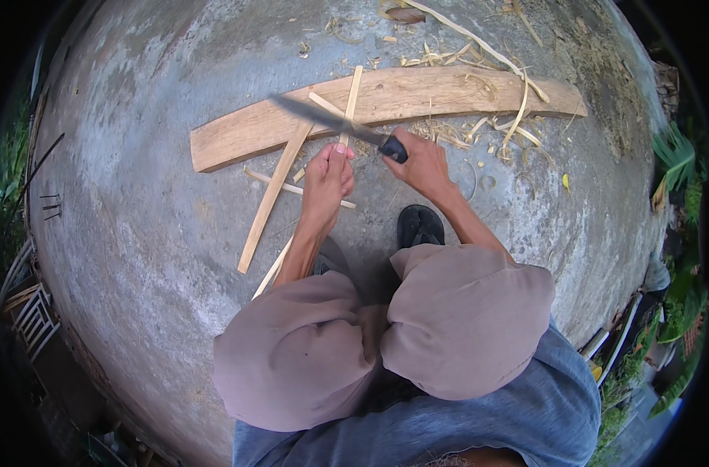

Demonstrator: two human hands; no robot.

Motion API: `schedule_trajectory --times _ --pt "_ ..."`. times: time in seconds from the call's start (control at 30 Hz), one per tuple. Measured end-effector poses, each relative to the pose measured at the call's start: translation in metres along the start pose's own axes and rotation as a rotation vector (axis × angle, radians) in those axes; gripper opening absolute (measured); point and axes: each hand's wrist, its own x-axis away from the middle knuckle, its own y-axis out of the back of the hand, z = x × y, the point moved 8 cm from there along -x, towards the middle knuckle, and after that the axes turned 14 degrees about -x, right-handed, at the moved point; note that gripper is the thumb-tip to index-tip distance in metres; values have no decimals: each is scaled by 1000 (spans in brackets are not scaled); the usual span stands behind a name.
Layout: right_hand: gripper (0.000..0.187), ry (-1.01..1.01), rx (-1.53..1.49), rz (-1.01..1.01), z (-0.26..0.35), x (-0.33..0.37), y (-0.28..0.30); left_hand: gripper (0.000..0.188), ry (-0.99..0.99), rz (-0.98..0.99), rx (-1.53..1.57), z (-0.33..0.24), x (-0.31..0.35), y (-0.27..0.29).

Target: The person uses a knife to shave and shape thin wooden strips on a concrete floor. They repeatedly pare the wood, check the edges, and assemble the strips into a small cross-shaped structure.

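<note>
Weathered grey concrete ground [136,233] is seen from above, strewn with pale shavings [479,128] toward the twelve and one o'clock directions, with greenery at the rim of the view. A long wooden plank [238,136] is laid across the concrete from nine to two o'clock, and a thin bamboo strip [350,105] is stood against it, its top end pointing to twelve o'clock. The strip is pinched near its lower part by the left hand [327,183], whose fingers are curled closed around it with the thumb on top. A long dark knife [323,118] is gripped by its black handle in the right hand [426,167], fully closed; the blade runs out toward ten o'clock and crosses the strip just above the left hand, apparently touching it. The step in hand is judged to be the paring or splitting of the strip. A controlled stroke away from the left fingers would be called for next, the strip being kept braced on the plank. Further split strips [270,198] lie at seven o'clock of the left hand, and a black sandal [419,226] is seen below the right wrist.
</note>
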Motion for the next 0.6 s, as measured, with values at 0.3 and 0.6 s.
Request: schedule_trajectory --times 0.3,0.6 --pt "28 -95 -38 73 -3 -3 34 28 32 -21 41 10 13 0" --pt "39 -353 -205 -117 -86 -30 35 26 -112 21 -7 1 8 9"
